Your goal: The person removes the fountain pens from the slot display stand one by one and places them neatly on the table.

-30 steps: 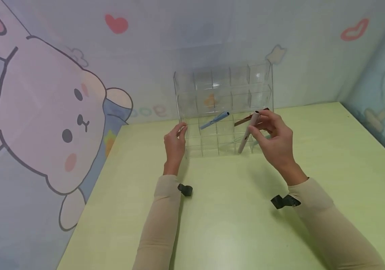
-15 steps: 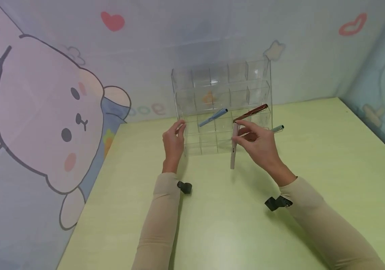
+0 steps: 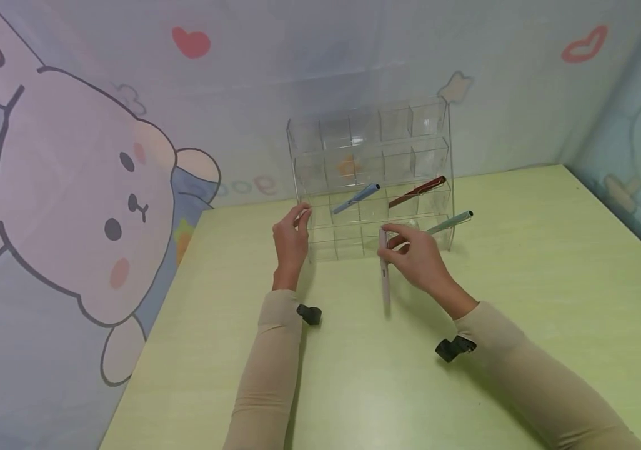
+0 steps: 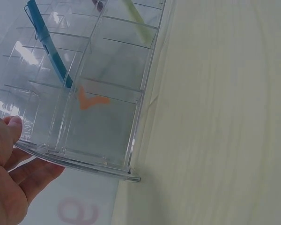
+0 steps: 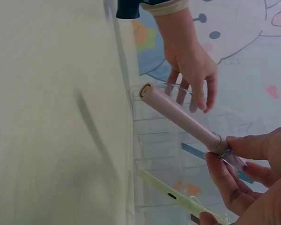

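My right hand (image 3: 420, 259) pinches a pale pink pen (image 3: 385, 289) near one end between thumb and fingers. The pen points down in front of the clear acrylic rack (image 3: 348, 236); the right wrist view shows its round end tilted toward the table. With thumb and fingers, my left hand (image 3: 290, 244) grips the rack's left side panel, seen closely in the left wrist view. A blue pen (image 3: 357, 199) and a dark red pen (image 3: 418, 191) lie slanted in a middle tier. Behind my right hand, a green pen (image 3: 452, 222) slants out of the lowest tier.
The rack stands at the back of the pale yellow-green table (image 3: 354, 387), close to a cartoon-printed cloth backdrop (image 3: 253, 81). Thin clear dividers split its tiers into small compartments. A black wrist camera (image 3: 310, 314) sits at the left cuff, another (image 3: 454, 349) at the right.
My right hand has moved left and toward me with the pink pen, away from the rack's right side. The red and green pens came into fuller view. My left hand stays at the panel.
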Demonstrator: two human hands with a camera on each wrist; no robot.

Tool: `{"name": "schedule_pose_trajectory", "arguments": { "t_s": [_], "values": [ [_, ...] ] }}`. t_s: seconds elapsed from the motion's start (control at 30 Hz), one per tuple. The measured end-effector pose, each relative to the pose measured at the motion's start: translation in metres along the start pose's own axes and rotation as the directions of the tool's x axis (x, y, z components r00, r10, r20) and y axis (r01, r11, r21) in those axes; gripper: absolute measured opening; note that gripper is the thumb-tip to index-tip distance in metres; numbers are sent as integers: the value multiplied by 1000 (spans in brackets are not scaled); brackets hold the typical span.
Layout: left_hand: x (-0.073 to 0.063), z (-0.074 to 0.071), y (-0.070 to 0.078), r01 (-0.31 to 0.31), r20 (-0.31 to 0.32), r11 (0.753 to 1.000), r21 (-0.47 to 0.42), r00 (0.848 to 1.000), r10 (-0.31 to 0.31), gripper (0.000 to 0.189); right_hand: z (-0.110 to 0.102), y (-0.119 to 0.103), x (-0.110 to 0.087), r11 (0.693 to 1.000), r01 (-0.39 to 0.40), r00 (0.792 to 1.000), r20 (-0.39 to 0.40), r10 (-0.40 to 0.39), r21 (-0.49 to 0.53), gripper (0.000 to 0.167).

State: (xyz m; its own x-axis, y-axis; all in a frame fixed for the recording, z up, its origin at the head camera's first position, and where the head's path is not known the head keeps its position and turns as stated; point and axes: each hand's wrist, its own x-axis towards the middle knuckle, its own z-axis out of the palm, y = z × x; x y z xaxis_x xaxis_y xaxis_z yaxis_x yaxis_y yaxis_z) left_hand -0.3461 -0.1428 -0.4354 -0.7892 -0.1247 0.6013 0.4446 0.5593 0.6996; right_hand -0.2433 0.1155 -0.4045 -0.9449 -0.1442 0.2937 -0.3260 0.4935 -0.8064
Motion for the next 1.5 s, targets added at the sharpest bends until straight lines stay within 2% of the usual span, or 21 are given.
{"name": "schedule_pose_trajectory", "arguments": {
  "t_s": [0.17, 0.63, 0.77, 0.97, 1.3, 1.5],
  "values": [
    [0, 1, -1, 0, -4, 1000, -2, 1000, 0, 19, 9, 4, -1, 999, -42, 999, 29, 42, -4, 47],
    [4, 2, 1, -23, -7, 1000, -8, 1000, 23, 16, 36, 12, -5, 997, -50, 988, 142, 59, -64, 48],
    [4, 2, 2, -27, -5, 1000, -14, 1000, 27, 16, 40, 15, -7, 995, -77, 981, 172, 87, -61, 49],
    [5, 1, 3, -18, -12, 1000, -14, 1000, 18, 16, 44, 16, -10, 994, -69, 977, 197, 84, -85, 45],
    [2, -1, 4, 8, -9, 1000, -19, 1000, -8, 16, 48, 19, -10, 982, -89, 959, 252, 129, -165, 39],
    [1, -1, 3, 12, -14, 1000, -17, 1000, -13, 15, 48, 19, -10, 978, -99, 938, 310, 154, -185, 38]
  ]
}}
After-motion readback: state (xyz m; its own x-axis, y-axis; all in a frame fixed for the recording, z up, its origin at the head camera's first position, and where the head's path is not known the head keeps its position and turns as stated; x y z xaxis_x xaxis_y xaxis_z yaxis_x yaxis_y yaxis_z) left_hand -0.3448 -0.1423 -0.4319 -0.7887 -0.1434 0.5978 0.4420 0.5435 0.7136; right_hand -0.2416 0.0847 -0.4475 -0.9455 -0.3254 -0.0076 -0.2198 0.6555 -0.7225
